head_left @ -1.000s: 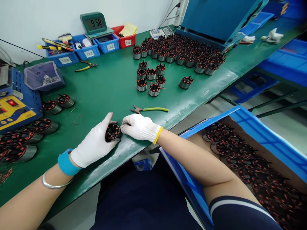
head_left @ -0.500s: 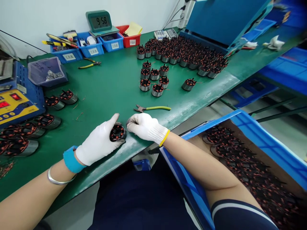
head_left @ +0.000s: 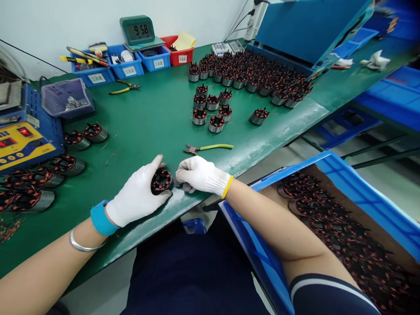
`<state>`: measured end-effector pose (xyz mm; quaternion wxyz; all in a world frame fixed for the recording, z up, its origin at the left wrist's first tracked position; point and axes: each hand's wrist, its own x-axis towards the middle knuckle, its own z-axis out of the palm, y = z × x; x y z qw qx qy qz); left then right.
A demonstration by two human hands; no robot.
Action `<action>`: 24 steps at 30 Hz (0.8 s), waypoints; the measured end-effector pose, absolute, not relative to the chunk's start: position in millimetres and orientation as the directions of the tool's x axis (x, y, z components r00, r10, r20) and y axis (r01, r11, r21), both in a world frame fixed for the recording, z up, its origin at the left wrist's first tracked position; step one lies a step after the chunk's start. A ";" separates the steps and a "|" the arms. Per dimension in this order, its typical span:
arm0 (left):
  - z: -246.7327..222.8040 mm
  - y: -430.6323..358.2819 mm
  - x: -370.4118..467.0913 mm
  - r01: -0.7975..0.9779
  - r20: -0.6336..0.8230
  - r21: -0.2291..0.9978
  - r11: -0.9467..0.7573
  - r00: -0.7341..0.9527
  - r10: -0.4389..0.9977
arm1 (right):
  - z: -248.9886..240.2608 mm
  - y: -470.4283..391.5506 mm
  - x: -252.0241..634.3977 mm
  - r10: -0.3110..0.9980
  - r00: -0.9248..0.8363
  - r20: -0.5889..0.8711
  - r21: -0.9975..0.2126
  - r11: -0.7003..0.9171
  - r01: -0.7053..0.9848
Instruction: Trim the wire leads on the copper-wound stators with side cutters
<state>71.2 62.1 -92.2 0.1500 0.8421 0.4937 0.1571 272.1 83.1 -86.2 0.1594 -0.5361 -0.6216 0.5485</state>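
Note:
My left hand (head_left: 139, 192), in a white glove, is wrapped round a motor stator (head_left: 162, 180) with copper windings and a dark ring top, low over the green bench near its front edge. Just right of the stator, my gloved right hand (head_left: 200, 175) is closed in a pinch. Whatever lies between its fingertips is too small to make out; a thin wire may be there. Behind the right hand lie side cutters (head_left: 208, 148) with yellow-green handles. Several finished-looking stators (head_left: 212, 103) stand in a small group farther back.
A dense block of stators (head_left: 243, 72) fills the back right. At left are a blue-and-yellow powered unit (head_left: 26, 140), more stators (head_left: 67, 165) and a tray (head_left: 67, 98). A blue crate (head_left: 344, 166) holding stators stands below at right. Tool boxes (head_left: 96, 78) line the wall.
My right hand has shifted slightly right, away from the stator, still pinched. My left hand keeps its hold on the stator. The view has moved a little.

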 end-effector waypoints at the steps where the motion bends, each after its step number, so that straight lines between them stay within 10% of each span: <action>1: -92.5 60.5 72.8 0.792 0.143 0.406 -0.456 0.438 0.888 | -85.3 83.1 272.3 0.853 -0.357 -0.380 -0.838 -0.154 0.523; 8: -90.3 63.8 76.2 0.810 0.202 0.389 -0.439 0.390 0.898 | -73.9 80.3 267.2 0.970 -0.222 -0.096 -0.596 0.122 0.794; 14: -85.6 64.4 76.2 0.788 0.172 0.467 -0.401 0.364 0.915 | -78.3 79.5 264.2 0.937 -0.325 -0.127 -0.485 0.228 0.845; 24: -89.9 63.2 75.8 0.745 0.124 0.615 -0.258 0.232 0.965 | -79.0 84.3 266.0 0.983 -0.133 -0.124 -0.448 0.064 0.892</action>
